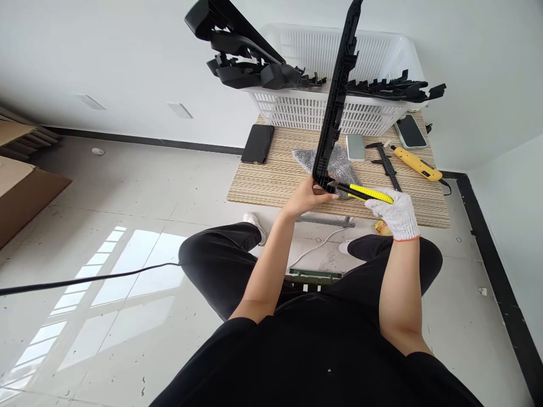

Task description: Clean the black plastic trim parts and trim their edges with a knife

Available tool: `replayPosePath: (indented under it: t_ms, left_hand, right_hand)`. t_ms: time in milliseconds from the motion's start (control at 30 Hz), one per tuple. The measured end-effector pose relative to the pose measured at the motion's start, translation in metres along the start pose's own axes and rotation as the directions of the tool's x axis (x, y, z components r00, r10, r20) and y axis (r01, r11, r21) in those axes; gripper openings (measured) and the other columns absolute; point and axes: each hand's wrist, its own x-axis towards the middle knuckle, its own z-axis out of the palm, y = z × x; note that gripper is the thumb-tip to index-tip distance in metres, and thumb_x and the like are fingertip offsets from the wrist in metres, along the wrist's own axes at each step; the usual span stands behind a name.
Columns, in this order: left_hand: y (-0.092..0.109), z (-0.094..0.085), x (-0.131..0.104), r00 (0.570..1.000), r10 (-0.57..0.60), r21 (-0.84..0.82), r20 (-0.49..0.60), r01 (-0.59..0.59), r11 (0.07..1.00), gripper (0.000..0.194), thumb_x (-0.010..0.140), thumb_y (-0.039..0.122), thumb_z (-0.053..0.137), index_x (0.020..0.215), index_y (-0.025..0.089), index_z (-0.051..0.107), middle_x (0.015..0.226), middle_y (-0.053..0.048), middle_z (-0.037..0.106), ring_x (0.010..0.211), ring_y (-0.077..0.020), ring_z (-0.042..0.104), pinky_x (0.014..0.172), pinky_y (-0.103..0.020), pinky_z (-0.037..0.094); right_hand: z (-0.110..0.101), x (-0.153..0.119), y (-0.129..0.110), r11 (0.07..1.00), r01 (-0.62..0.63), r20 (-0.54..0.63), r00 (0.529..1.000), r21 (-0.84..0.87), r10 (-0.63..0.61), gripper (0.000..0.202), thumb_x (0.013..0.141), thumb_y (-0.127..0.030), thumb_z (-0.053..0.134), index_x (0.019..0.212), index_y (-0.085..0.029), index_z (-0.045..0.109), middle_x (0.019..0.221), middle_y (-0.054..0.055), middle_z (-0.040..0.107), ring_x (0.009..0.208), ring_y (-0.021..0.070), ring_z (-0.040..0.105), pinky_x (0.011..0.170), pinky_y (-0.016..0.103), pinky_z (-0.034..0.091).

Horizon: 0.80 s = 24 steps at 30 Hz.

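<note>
A long black plastic trim piece (336, 102) stands tilted upward over the table, its bent lower end in the grip of my bare left hand (309, 198). Wrapped around a yellow and black utility knife (371, 193) is my right hand (396, 212), in a white knitted glove. The knife's tip meets or nearly meets the trim's lower end; contact is hard to make out. Beneath them a grey speckled cloth (341, 164) lies on the wood-patterned table (271, 183).
Behind, a white plastic basket (292, 110) holds several black trim pieces (258, 73) that jut past its rim. On the table are a black tablet (258, 143), a small grey box (355, 147), calipers (387, 165), a yellow corded tool (418, 164) and a phone (410, 131).
</note>
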Motion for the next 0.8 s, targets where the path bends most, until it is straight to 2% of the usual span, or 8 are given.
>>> replayPosePath:
  t_ms: [67,333,467,600,700,800]
  left_hand:
    - [0.0006,0.0,-0.0001,1.0,-0.001,-0.001,0.005,0.001,1.0,0.077,0.061,0.048,0.089,0.122,0.017,0.053,0.126,-0.013,0.064,0.102,-0.0237,0.069,0.087,-0.038,0.06]
    - [-0.0013,0.0001,0.001,0.999,0.035,-0.012,-0.004,-0.035,0.999,0.075,0.064,0.045,0.088,0.124,0.018,0.052,0.125,-0.012,0.064,0.113,-0.0269,0.066,0.093,-0.041,0.059]
    - [-0.0035,0.0,0.0018,0.999,0.047,-0.017,0.003,-0.047,0.999,0.075,0.065,0.045,0.087,0.125,0.018,0.051,0.122,-0.011,0.065,0.112,-0.0262,0.066,0.094,-0.042,0.059]
    - [-0.0048,-0.0002,0.0024,0.998,0.068,0.014,-0.001,-0.067,0.998,0.071,0.067,0.045,0.085,0.124,0.02,0.052,0.125,-0.01,0.063,0.114,-0.0259,0.065,0.096,-0.043,0.058]
    - [-0.0049,-0.0001,0.0024,0.997,0.079,0.014,0.0,-0.079,0.997,0.069,0.068,0.045,0.085,0.124,0.021,0.052,0.126,-0.01,0.062,0.115,-0.0258,0.064,0.095,-0.041,0.058]
    - [-0.003,0.0003,0.0016,0.997,0.077,0.007,-0.012,-0.077,0.997,0.068,0.067,0.045,0.085,0.122,0.02,0.052,0.124,-0.01,0.062,0.111,-0.0246,0.065,0.093,-0.04,0.059]
  right_hand:
    - [-0.0002,0.0001,-0.0004,1.0,-0.007,0.037,0.999,-0.014,0.008,0.034,0.057,-0.033,0.088,0.087,-0.02,0.077,0.064,-0.002,0.062,0.05,0.0092,0.048,0.042,0.023,0.041]
    - [0.001,0.0014,0.0026,0.999,0.032,-0.005,0.999,-0.02,-0.032,0.032,0.062,-0.034,0.085,0.089,-0.019,0.076,0.062,-0.002,0.061,0.049,0.0083,0.047,0.043,0.022,0.04]
    - [0.0008,0.0017,0.0038,1.0,0.012,0.009,1.0,-0.007,-0.012,0.035,0.061,-0.033,0.086,0.091,-0.019,0.077,0.06,-0.003,0.06,0.049,0.0087,0.049,0.044,0.022,0.041]
    - [0.0005,0.0033,0.005,1.0,0.023,-0.037,0.999,-0.002,-0.023,0.035,0.061,-0.035,0.085,0.092,-0.02,0.077,0.059,-0.004,0.058,0.047,0.0087,0.046,0.042,0.023,0.039]
    - [0.0002,0.0039,0.0046,1.0,0.005,0.0,1.0,-0.002,-0.005,0.033,0.059,-0.035,0.086,0.088,-0.021,0.077,0.059,-0.003,0.058,0.047,0.0094,0.045,0.041,0.024,0.038]
    - [0.0003,0.0033,0.003,1.0,0.02,-0.041,0.999,-0.001,-0.02,0.03,0.062,-0.036,0.085,0.087,-0.022,0.077,0.059,-0.003,0.057,0.046,0.0092,0.043,0.04,0.024,0.037]
